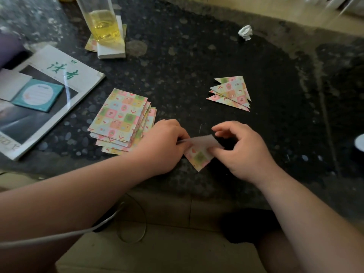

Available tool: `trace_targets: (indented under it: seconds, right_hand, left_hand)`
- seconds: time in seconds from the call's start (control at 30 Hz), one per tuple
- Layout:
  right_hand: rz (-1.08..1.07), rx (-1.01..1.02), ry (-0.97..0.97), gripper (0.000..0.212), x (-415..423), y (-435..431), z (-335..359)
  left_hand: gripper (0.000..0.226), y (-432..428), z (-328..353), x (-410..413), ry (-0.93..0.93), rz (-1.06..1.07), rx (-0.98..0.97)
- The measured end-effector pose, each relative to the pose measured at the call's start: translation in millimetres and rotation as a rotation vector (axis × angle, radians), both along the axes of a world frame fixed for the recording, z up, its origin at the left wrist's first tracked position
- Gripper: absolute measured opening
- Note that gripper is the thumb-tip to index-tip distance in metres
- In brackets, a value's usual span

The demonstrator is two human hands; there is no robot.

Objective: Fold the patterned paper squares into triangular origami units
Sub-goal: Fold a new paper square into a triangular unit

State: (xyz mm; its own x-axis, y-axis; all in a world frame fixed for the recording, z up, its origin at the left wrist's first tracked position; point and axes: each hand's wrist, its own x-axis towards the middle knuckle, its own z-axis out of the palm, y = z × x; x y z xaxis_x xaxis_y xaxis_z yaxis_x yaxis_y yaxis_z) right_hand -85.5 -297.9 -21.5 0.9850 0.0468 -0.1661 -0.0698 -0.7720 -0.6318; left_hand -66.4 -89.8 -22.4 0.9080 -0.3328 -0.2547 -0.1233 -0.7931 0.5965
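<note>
A dark speckled stone worktop [187, 66] carries everything. A magazine [59, 79] with green lettering lies well to the left of the fingers and farther out, with a teal card [38, 95] on its cover. A fanned stack of patterned paper squares [122, 119] lies just left of the left hand [163, 146], its near corner touching or passing under that hand's back. The right hand [242, 152] faces the left one across a small gap.

A tall glass [102, 20] of yellow liquid stands on a white block [111, 50], far beyond the left fingers. A pile of folded triangles [232, 93] lies beyond the right fingers, well apart from them, long edges slanting down to the right and sharp tips pointing left.

Between the two hands sits the half-folded sheet [199, 154]. Its long axis, the fold line, runs left to right from one set of fingers to the other. Its patterned lower corner points toward the person, and its plain white flap is lifted on the far side. The left fingers [182, 137] are curled and pinch the sheet's left end. The right thumb and fingers [216, 151] pinch its right end, with the forefinger bent above the flap. A crumpled white paper ball [245, 32] lies far beyond the right hand
</note>
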Motion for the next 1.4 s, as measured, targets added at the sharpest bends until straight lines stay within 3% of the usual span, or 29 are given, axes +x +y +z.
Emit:
trace_targets:
  seconds: [0.2, 0.83, 1.03, 1.17, 1.4]
  right_hand:
    - [0.191, -0.033, -0.176, 0.017, -3.7, 2.4, -20.3]
    - [0.383, -0.123, -0.261, 0.025, -17.7, -12.0, -25.7]
    - [0.409, -0.113, -0.271, 0.028, -17.6, -15.9, -29.6]
    - [0.426, -0.109, -0.292, 0.027, -14.3, -17.1, -34.3]
    - [0.416, -0.087, -0.296, 0.024, -13.7, -18.1, -37.1]
  left_hand:
    - [0.015, 5.3, -20.0, -6.8, -0.201, -0.025, -0.050]
    - [0.016, 30.5, -36.3, -12.5, -0.542, -0.197, 0.034]
    - [0.029, 23.1, -27.8, -24.8, -0.569, -0.207, 0.181]
    - [0.050, 9.9, -32.6, -50.2, -0.581, -0.377, 0.216]
    - [0.041, 11.6, -48.1, -53.4, -0.588, -0.417, 0.155]
